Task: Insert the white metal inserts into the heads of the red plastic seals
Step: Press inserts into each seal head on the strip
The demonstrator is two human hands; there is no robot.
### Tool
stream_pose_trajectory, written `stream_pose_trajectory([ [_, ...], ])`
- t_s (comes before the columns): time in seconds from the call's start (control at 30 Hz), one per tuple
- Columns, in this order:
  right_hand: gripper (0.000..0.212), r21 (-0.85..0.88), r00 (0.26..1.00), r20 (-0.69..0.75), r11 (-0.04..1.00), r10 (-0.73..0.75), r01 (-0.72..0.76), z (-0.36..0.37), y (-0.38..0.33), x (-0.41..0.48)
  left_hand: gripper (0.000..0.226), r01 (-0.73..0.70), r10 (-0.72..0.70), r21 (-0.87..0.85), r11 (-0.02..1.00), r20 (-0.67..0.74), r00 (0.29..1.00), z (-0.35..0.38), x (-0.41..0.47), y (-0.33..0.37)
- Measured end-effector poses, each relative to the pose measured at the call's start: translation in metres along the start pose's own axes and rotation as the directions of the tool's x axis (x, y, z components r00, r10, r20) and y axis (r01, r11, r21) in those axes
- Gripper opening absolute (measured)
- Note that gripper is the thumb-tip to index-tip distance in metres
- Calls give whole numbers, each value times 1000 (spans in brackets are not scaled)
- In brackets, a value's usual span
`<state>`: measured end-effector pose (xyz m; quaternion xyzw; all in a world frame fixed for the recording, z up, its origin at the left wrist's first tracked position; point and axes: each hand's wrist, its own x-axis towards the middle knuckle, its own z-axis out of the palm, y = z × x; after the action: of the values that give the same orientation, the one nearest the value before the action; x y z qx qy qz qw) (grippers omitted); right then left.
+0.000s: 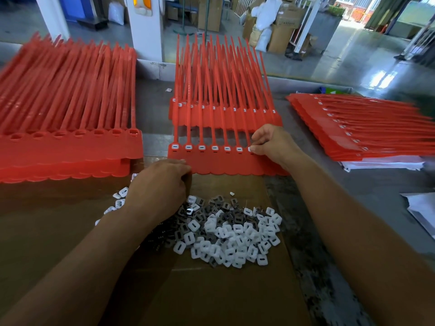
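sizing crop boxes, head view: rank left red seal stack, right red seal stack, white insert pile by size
1. Left stack of red plastic seals: largest.
2-3. Pile of loose white metal inserts and right stack of red plastic seals: look alike, so unranked.

Daylight floods in from the far right doorway (pixel 353 12) and throws white glare across the polished floor (pixel 381 78). The near bench (pixel 376 184) is dimmer, with soft shadows. Edges bend from the wide lens, and the right-hand seals (pixel 376 128) are smeared.
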<state>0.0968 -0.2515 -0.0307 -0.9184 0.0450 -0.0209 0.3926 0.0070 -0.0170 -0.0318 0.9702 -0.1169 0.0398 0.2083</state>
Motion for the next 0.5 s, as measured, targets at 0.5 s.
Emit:
stream_pose_trajectory([
  [0.5,34,-64,997,-45,996,60,-63,3,-3,8,42,-6,6,24,1000,8,1000,0,0,0],
])
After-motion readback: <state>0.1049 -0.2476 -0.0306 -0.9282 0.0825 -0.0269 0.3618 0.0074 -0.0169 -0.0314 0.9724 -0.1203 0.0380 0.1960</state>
